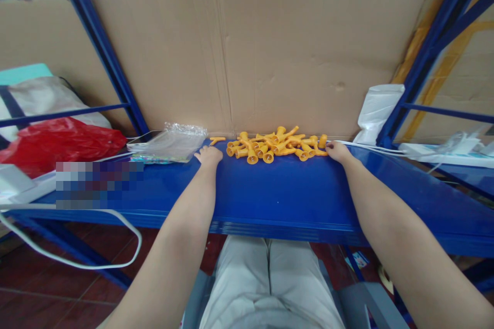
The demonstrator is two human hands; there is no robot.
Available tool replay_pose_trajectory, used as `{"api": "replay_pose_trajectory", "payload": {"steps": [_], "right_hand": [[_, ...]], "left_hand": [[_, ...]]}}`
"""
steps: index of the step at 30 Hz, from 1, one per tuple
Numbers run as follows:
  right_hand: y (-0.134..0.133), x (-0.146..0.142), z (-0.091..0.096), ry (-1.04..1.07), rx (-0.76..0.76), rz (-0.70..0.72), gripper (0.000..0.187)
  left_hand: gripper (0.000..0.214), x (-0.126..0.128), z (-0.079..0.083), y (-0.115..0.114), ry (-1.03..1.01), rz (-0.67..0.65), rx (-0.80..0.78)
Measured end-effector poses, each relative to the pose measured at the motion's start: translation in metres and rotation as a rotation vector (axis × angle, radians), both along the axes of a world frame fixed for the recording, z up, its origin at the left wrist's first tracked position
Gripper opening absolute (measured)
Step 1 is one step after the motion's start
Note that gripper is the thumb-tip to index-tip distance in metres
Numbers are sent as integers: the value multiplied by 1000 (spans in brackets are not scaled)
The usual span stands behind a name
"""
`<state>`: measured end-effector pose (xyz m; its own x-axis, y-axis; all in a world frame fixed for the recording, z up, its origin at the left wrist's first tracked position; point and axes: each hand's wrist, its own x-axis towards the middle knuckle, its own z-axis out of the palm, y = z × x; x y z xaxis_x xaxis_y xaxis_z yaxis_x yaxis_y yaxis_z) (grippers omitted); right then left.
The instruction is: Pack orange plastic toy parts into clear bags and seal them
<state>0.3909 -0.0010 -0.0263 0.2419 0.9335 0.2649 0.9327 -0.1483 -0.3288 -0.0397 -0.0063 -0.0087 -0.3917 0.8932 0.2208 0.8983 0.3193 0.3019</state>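
Note:
A heap of yellow-orange plastic pieces (pixel 276 145), each with a flared cup-like end and a branching stem, lies at the back of the blue tabletop. My left hand (pixel 208 156) rests on the table just left of the heap, fingers spread, holding nothing. Just beyond its fingers lies a single yellow stem piece (pixel 218 140), apart from the others. At the heap's right end, my right hand (pixel 338 152) has its fingers curled together against the tip of a yellow plastic piece (pixel 320 152). Its fingertips are small and partly hidden.
Clear plastic bags (pixel 173 143) lie left of my left hand. A white packet (pixel 378 113) leans near the right blue post. Cardboard (pixel 289 51) walls off the back. A red bag (pixel 65 144) sits at left, with a white cable (pixel 131 254) looping below the table edge.

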Motion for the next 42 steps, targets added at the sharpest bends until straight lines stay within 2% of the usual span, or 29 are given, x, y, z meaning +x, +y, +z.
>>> {"api": "replay_pose_trajectory", "payload": {"steps": [3,24,28,33,38,42], "right_hand": [[-2,-1,1,-6,4,4,33],[0,0,0,-10,14,2,35],[0,0,0,2,7,4,36],[-2,-2,1,12,-11,11,37],[0,0,0,-4,-4,-1,36],[1,1,-1,-24,9,-5,35]], "left_hand": [[52,1,0,1,3,58,-33],[57,3,2,-1,-45,57,-25],[54,7,6,-4,-69,46,55],[39,19,18,-5,-87,-108,189],[36,31,16,1,-55,-450,87],[32,34,10,4,-9,-563,61]]}}
